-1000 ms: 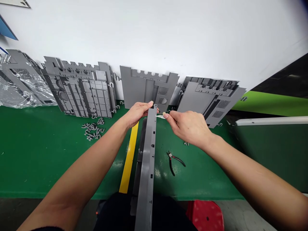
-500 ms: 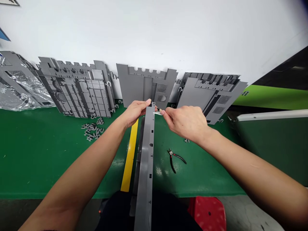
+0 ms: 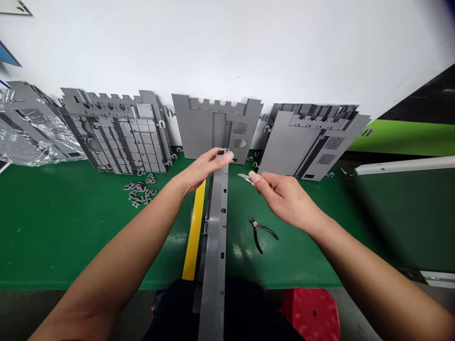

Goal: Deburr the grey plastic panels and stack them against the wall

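A grey plastic panel point(image 3: 216, 237) stands on edge in front of me, its narrow side with small slots facing up. My left hand point(image 3: 202, 169) grips the panel's far end, the thumb lying across the top edge. In my right hand point(image 3: 280, 189) is a small knife blade point(image 3: 244, 177), pinched between thumb and fingers, its tip pointing left. The blade is a little to the right of the panel and does not touch it. Below it on the green table lies a pair of side cutters point(image 3: 261, 234) with black handles, jaws toward the far side.
Several grey panels lean on the white wall, including a middle one point(image 3: 199, 128), a ribbed one point(image 3: 124, 132) and one at right point(image 3: 302, 142). Loose hook-shaped scraps point(image 3: 141, 190) lie left. Yellow tape point(image 3: 195, 232) marks the green table point(image 3: 88, 227). A red stool point(image 3: 313, 315) stands below.
My right hand has drawn the blade away from the panel, to the right and nearer to me. My left thumb has shifted over the panel's top edge.
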{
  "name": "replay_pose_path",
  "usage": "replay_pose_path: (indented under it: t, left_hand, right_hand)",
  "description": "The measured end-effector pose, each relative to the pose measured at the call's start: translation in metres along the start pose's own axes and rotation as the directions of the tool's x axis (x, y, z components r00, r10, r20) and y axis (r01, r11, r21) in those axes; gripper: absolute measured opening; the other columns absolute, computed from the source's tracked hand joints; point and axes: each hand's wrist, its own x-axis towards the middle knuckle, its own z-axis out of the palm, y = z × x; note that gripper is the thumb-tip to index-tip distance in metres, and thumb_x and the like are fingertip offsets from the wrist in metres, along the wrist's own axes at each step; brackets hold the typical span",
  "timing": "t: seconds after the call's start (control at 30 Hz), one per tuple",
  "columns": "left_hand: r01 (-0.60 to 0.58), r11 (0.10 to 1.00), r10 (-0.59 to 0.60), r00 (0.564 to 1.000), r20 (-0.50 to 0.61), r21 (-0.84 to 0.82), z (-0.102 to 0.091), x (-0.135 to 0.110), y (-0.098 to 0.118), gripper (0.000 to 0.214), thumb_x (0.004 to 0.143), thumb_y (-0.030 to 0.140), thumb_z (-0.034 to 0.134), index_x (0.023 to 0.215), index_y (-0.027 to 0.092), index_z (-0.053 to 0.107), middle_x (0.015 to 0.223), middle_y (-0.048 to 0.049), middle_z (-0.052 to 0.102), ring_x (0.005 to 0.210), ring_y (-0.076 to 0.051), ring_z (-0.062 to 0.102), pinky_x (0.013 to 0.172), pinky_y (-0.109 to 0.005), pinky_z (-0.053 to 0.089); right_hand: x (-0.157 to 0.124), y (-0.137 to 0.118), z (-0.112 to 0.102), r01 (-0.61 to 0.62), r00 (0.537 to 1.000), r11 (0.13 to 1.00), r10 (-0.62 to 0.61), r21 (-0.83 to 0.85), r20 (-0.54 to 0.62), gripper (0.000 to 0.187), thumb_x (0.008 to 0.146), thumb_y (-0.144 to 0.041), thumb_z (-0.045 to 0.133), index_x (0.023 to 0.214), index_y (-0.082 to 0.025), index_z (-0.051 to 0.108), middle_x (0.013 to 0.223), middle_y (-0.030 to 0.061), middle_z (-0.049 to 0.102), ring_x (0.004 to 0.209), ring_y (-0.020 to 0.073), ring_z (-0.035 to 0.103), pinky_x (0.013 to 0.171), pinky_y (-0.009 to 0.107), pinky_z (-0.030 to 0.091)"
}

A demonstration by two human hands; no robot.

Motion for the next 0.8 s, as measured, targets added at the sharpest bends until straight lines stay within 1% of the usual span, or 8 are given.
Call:
replay_pose_path:
  t: [0.1,0.2,0.3,0.4,0.5,0.6,0.7,0.8]
  left_hand:
    - [-0.001,0.997,-0.005,0.998,0.066,0.079,-0.001,-0.005,0.005,0.063,0.072,0.05,0.088,0.126,0.028,0.066,0.141,-0.0101,0.065,0.132,-0.03,0.056,0.114,-0.048,0.041]
    - [-0.005,0.995,-0.002,0.997,0.077,0.097,-0.001,-0.004,0.009,0.05,0.075,0.048,0.085,0.117,0.025,0.068,0.137,-0.0097,0.066,0.132,-0.029,0.056,0.116,-0.049,0.037]
    - [0.008,0.998,-0.01,1.0,0.024,0.063,0.003,-0.002,0.009,0.043,0.079,0.053,0.079,0.109,0.022,0.07,0.13,-0.0106,0.07,0.126,-0.03,0.059,0.114,-0.049,0.04]
    - [0.052,0.999,-0.052,0.999,0.001,0.014,0.007,-0.002,0.008,0.048,0.083,0.062,0.072,0.11,0.022,0.069,0.131,-0.0125,0.07,0.123,-0.031,0.061,0.109,-0.051,0.044]
    - [0.03,0.998,-0.032,0.999,0.043,0.053,0.008,-0.005,0.007,0.052,0.08,0.056,0.077,0.12,0.025,0.065,0.139,-0.0112,0.065,0.133,-0.031,0.055,0.114,-0.051,0.039]
    - [0.007,0.997,-0.011,0.998,0.062,0.072,0.007,-0.007,0.005,0.056,0.074,0.046,0.084,0.122,0.026,0.062,0.141,-0.0105,0.063,0.134,-0.031,0.054,0.116,-0.051,0.037]
    - [-0.016,0.999,0.015,1.0,0.026,0.044,0.009,-0.008,0.002,0.048,0.075,0.047,0.08,0.114,0.024,0.064,0.135,-0.0102,0.066,0.13,-0.031,0.056,0.115,-0.052,0.038]
    - [-0.031,0.999,0.031,1.0,-0.001,0.037,0.011,-0.009,-0.002,0.046,0.074,0.048,0.079,0.111,0.024,0.065,0.13,-0.0089,0.068,0.128,-0.033,0.058,0.114,-0.053,0.039]
  right_hand:
    - [-0.023,0.006,0.008,-0.088,0.995,0.986,0.08,0.141,0.06,0.06,0.101,-0.075,0.038,0.071,-0.023,0.043,0.06,-0.0061,0.035,0.057,0.0121,0.033,0.054,0.029,0.028]
    - [-0.05,0.001,0.014,-0.112,0.983,0.974,0.079,0.198,0.165,0.057,0.103,-0.071,0.039,0.072,-0.023,0.042,0.063,-0.006,0.037,0.059,0.0117,0.034,0.055,0.029,0.028]
    - [-0.082,-0.012,0.016,-0.034,0.963,0.982,-0.017,0.185,0.269,0.052,0.108,-0.061,0.038,0.073,-0.023,0.039,0.063,-0.0065,0.04,0.057,0.0112,0.035,0.056,0.029,0.028]
    - [-0.111,-0.025,0.02,0.102,0.941,0.987,-0.136,0.123,0.31,0.045,0.111,-0.049,0.037,0.074,-0.024,0.041,0.063,-0.0069,0.047,0.054,0.0103,0.04,0.055,0.029,0.029]
    - [-0.134,-0.029,0.03,0.254,0.937,0.967,-0.242,-0.017,0.251,0.04,0.112,-0.04,0.039,0.075,-0.024,0.045,0.063,-0.0063,0.054,0.051,0.01,0.048,0.053,0.029,0.03]
    - [-0.149,-0.026,0.042,0.374,0.925,0.904,-0.348,-0.206,0.152,0.035,0.11,-0.033,0.043,0.076,-0.025,0.048,0.061,-0.0057,0.056,0.047,0.0111,0.053,0.049,0.031,0.03]
    - [-0.162,-0.023,0.049,0.418,0.905,0.83,-0.415,-0.37,0.09,0.029,0.107,-0.032,0.049,0.079,-0.024,0.053,0.061,-0.0049,0.056,0.047,0.012,0.055,0.049,0.031,0.031]
    - [-0.172,-0.024,0.049,0.409,0.887,0.769,-0.462,-0.492,0.016,0.023,0.104,-0.036,0.055,0.086,-0.023,0.061,0.061,-0.0048,0.056,0.046,0.0124,0.055,0.048,0.032,0.031]
